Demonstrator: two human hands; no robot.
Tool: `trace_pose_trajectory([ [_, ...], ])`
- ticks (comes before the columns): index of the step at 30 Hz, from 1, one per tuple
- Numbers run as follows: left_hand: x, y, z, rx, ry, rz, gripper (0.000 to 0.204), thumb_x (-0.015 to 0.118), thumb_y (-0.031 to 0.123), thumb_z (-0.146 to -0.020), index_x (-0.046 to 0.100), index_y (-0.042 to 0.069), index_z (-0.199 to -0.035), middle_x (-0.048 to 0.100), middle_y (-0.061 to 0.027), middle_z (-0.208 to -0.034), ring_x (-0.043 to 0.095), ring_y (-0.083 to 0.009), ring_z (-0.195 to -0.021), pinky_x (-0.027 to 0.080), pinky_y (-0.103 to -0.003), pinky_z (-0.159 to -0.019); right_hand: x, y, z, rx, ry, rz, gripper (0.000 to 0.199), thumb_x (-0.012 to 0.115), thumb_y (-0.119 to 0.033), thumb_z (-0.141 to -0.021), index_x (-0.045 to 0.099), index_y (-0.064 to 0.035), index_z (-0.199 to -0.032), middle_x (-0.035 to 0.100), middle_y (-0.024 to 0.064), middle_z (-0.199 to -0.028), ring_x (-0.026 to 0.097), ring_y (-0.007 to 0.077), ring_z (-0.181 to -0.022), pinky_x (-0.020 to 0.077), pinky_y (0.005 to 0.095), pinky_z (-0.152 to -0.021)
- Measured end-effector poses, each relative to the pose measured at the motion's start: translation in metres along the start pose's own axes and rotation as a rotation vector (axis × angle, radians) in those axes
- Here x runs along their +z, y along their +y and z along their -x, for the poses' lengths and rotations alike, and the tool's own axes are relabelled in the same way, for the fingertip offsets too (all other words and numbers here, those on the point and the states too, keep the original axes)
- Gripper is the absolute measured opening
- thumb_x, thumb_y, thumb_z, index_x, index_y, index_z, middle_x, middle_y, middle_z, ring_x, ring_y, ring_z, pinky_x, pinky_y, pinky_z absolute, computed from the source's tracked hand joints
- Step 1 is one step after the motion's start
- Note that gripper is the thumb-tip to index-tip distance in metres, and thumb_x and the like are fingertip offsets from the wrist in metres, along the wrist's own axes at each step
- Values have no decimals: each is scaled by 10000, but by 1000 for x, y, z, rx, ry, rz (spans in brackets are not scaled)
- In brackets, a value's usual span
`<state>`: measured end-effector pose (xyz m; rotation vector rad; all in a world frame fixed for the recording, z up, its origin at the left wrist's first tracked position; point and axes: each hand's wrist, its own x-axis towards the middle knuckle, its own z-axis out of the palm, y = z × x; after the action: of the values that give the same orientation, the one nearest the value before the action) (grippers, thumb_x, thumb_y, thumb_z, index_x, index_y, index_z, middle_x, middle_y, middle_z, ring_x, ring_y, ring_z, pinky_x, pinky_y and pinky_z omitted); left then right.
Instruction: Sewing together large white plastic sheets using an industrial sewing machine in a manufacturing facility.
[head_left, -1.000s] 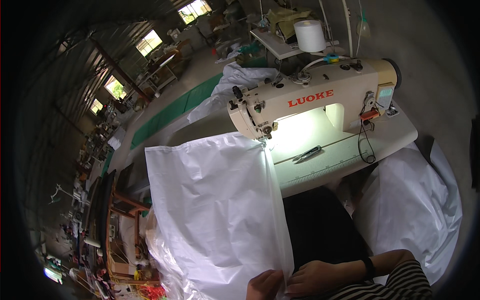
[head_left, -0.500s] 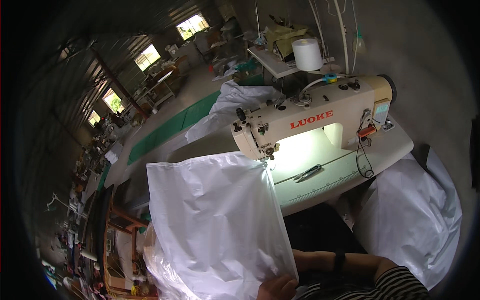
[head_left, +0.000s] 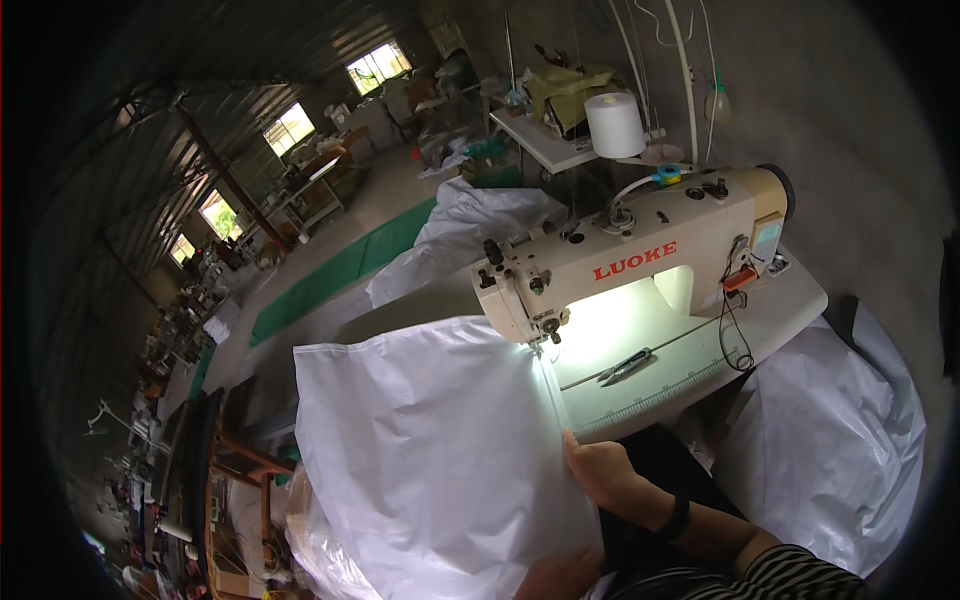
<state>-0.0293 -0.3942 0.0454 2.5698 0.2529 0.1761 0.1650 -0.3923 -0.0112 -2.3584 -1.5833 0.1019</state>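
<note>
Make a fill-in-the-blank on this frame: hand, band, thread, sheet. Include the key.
The hand nearer the sewing machine is the person's ____ one.
The band around that hand's wrist is coloured ____.
The big thread cone is coloured ____.
In the picture, the white sheet at that hand lies to the ____ of the snips.

Missing words: right; black; white; left.
</note>
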Motion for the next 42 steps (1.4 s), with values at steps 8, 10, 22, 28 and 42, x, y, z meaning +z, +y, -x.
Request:
trace_pose_trajectory([
  [8,-6,-49,-62,21,61,-117,105,633,146,-840,549,91,-871,581,-80,-773,640,-310,-651,520,-406,-541,3,15,-29,-19,139,-81,461,502,-93,-883,511,82,-1309,697,108,-697,700,284,-622,544,407,-534],
  [10,-9,-57,-78,-13,66,-187,100,630,137,-842,546,91,-868,587,-84,-777,646,-310,-666,522,-404,-552,11,21,-45,22,84,-79,402,497,-102,-895,539,53,-1263,693,120,-698,697,301,-628,542,422,-549],
  [22,-23,-84,-57,-337,552,-289,458,641,225,-891,536,66,-1307,589,-166,-1247,552,-373,-1161,444,-493,-958,-9,53,-53,-20,243,-631,359,603,-206,-967,547,-14,-1265,705,150,-863,698,300,-786,554,392,-690],
  [28,-34,-164,10,-820,465,-497,686,555,463,-952,337,133,-1511,277,-133,-1590,239,-382,-1469,195,-707,-1100,24,43,53,165,-294,-1559,392,680,-185,-947,556,57,-1230,667,97,-1120,624,147,-1042,511,289,-900],
  [42,-160,-303,-56,-554,293,-574,519,669,241,-887,510,70,-1350,406,-118,-1495,378,-324,-1384,326,-476,-1124,-36,15,116,-572,-65,-545,165,640,-252,-926,633,-91,-890,652,41,-1029,669,171,-918,558,305,-697],
])
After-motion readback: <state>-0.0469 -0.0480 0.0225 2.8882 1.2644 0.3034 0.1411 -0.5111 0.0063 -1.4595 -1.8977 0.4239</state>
